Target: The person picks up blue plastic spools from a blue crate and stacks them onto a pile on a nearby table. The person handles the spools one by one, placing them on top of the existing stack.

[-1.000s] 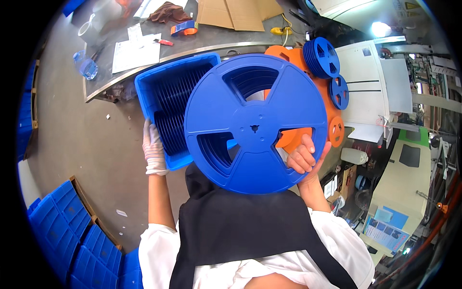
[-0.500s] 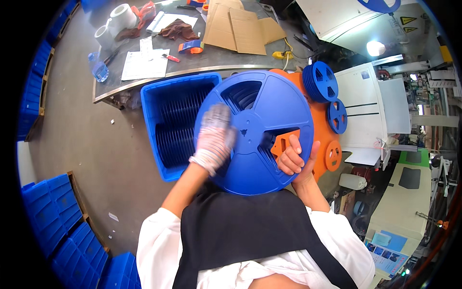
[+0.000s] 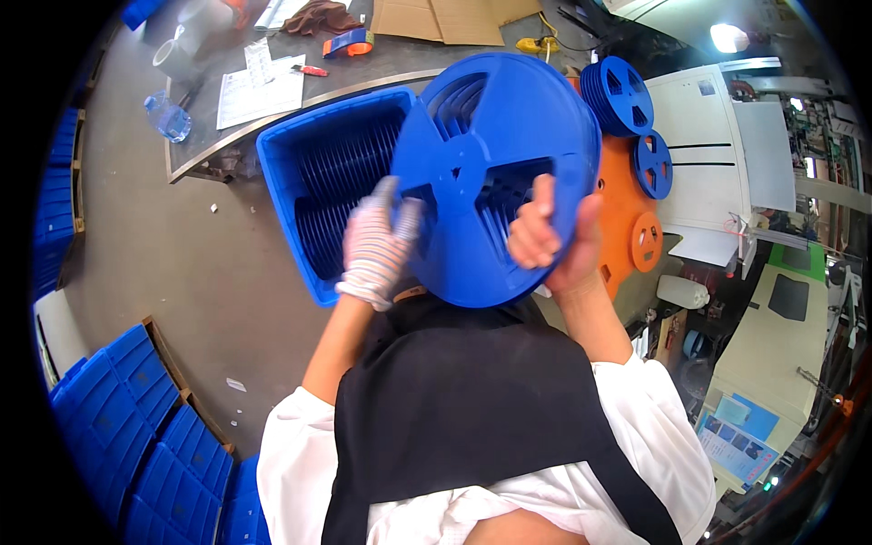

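Note:
In front of my apron, several large blue plastic reels [image 3: 495, 245] are stacked face to face and tilted, with wedge-shaped cutouts showing the layers behind. My bare right hand [image 3: 552, 238] is closed on their right side, fingers over a cutout and thumb toward the outer rim. My left hand [image 3: 374, 241], in a striped white-and-grey glove, is at the left rim with its fingers apart; slight blur hides whether it presses on the rim. Beside it stands a blue bin [image 3: 272, 168] holding rows of upright dark blue discs [image 3: 350, 163].
An orange surface [image 3: 618, 204] on the right carries smaller blue reels [image 3: 627, 95] and an orange reel [image 3: 646, 242]. The grey table [image 3: 204, 145] ahead bears papers, a tape dispenser [image 3: 349, 43], cardboard [image 3: 436, 20] and a bottle [image 3: 168, 118]. Blue crates [image 3: 118, 391] stand at lower left.
The large reels have tilted and shifted up in view, showing more layers through the cutouts. My left hand has moved from their face to the left rim. My right hand remains at the right side.

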Action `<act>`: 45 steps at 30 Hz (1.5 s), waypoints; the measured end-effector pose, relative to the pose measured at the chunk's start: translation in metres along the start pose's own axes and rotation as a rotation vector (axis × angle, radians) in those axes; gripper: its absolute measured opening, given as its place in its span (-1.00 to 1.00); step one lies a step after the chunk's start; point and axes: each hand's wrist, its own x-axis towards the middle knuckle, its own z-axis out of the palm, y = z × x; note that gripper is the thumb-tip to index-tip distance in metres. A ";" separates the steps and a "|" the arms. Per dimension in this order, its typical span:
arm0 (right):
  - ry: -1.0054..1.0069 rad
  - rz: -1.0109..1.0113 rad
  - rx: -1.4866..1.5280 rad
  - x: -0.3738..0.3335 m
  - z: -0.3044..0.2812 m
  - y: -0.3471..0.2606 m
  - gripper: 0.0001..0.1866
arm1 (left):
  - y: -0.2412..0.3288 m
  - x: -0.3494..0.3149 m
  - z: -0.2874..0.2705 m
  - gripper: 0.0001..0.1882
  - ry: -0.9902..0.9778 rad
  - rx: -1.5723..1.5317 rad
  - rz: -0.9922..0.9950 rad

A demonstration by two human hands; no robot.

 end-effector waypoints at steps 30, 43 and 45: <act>0.044 -0.121 -0.032 -0.019 -0.006 -0.017 -0.50 | -0.059 -0.071 -0.089 -0.06 -0.151 -2.140 0.152; -0.083 -0.292 0.295 -0.022 -0.014 -0.022 -0.60 | -0.097 -0.071 -0.115 -0.22 -0.179 -1.789 0.495; -0.064 -0.278 0.258 -0.022 -0.009 -0.023 -0.59 | -0.073 -0.080 -0.107 -0.31 -0.010 -1.802 0.221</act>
